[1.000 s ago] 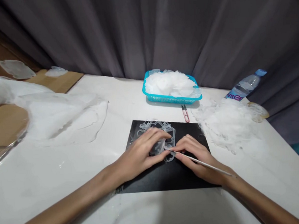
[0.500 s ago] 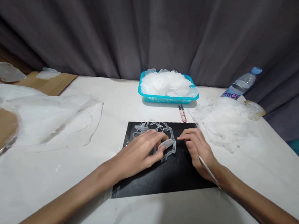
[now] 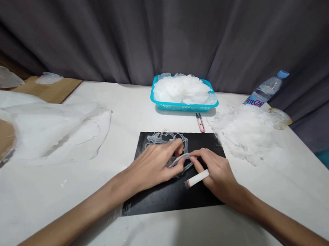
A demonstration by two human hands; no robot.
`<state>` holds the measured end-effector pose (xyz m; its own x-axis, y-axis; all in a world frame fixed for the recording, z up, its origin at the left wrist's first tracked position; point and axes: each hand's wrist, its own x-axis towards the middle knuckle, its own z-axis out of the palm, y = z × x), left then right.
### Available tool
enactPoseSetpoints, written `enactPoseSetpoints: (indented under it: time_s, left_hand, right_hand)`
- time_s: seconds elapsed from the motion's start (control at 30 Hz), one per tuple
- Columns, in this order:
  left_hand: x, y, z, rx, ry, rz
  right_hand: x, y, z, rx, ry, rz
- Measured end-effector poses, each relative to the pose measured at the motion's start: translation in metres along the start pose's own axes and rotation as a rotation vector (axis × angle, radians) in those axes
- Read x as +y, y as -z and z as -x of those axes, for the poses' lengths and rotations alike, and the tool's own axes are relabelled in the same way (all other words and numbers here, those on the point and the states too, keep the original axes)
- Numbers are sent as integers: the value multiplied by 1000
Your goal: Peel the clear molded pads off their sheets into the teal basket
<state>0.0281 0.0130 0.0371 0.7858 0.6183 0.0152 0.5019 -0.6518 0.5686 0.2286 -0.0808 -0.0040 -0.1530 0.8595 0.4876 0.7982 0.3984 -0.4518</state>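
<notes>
A clear, frosted flexible sheet with cut-out shapes lies on a black mat. My left hand rests over it, thumb and fingers closed on a raised translucent flap. From the other side my right hand meets that flap, its index finger and thumb at the flap's right end. A white pen-like tool is tucked in the right hand, its reddish and clear end pointing left. I cannot make out what kind of tool it is.
Behind the mat are pink thread snips and a blue basket heaped with white translucent pieces. A pile of clear scraps and a water bottle stand right. Plastic bagging and cardboard lie left.
My right hand has moved left to the flap, and the tool in it has swung round so its end points left. The left hand keeps its hold.
</notes>
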Motion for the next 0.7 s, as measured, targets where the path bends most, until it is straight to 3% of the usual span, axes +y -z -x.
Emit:
enactPoseSetpoints:
  time_s: [0.17, 0.27, 0.33, 0.43, 0.47, 0.53, 0.7]
  left_hand:
    - [0, -2, 1, -72, -90, 3]
    - [-4, -4, 0, -36, -47, 142]
    - [-14, -4, -4, 135, 74, 323]
    - [-39, -2, -13, 477, 362, 678]
    - [-46, -2, -16, 476, 449, 779]
    - [-54, -2, -18, 416, 488, 865]
    - [-39, -4, -12, 191, 238, 746]
  right_hand:
    - [1, 1, 0, 1, 15, 6]
    - [1, 3, -1, -14, 40, 75]
    - [0, 6, -2, -1, 45, 125]
    - [-2, 10, -1, 7, -4, 150]
    - [-2, 11, -1, -4, -24, 148]
    - [-1, 12, 0, -32, -53, 136]
    - [6, 9, 2, -86, -112, 99]
